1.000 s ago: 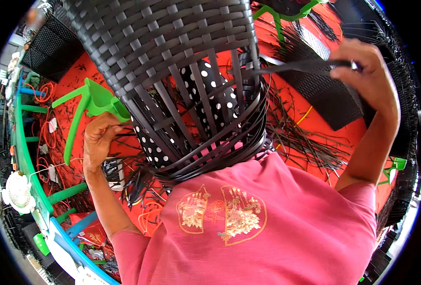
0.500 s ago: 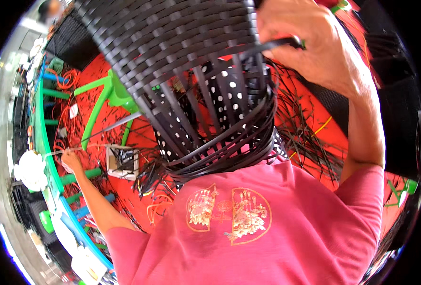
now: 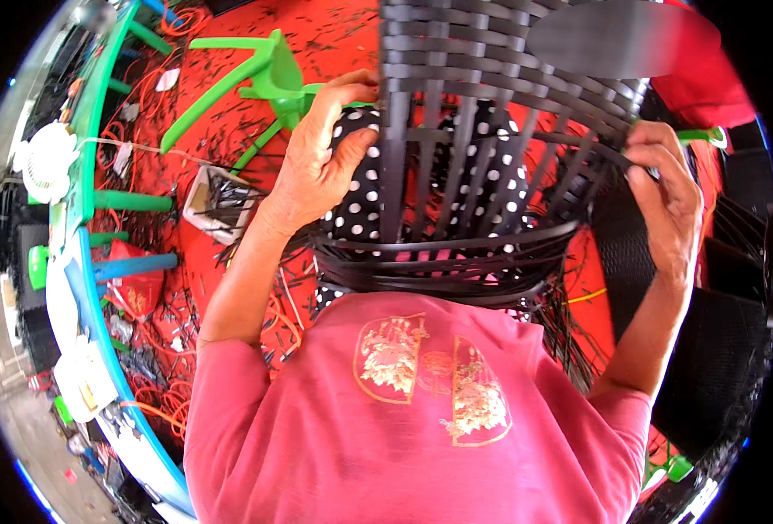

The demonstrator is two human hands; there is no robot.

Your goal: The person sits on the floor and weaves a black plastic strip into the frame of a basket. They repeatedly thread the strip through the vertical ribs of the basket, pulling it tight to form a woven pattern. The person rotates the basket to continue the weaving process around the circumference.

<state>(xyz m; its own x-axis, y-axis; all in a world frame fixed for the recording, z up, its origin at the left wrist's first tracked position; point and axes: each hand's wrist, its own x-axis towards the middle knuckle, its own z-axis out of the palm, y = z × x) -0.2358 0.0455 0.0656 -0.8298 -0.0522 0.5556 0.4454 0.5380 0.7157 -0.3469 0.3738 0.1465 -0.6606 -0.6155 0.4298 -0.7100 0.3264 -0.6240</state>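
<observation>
A black woven panel of flat plastic strips rises in front of me, close weave above and open uprights below. My left hand is at its left edge, fingers curled against the edge and thumb below them. On the other side my right hand pinches a black flat strip that runs across the uprights at the panel's right edge. Long loose black strips loop across my lap. Behind the uprights shows black cloth with white dots over my legs.
A green plastic stool lies tipped on the red floor among strip offcuts. Beside it sits a pale box of black pieces. Green and blue tables line the left, with a white fan. Dark woven pieces stand right.
My left hand has come from far out on the left to the panel's left edge. The panel has swung upright and rightward. My right hand has moved lower, still pinching a strip.
</observation>
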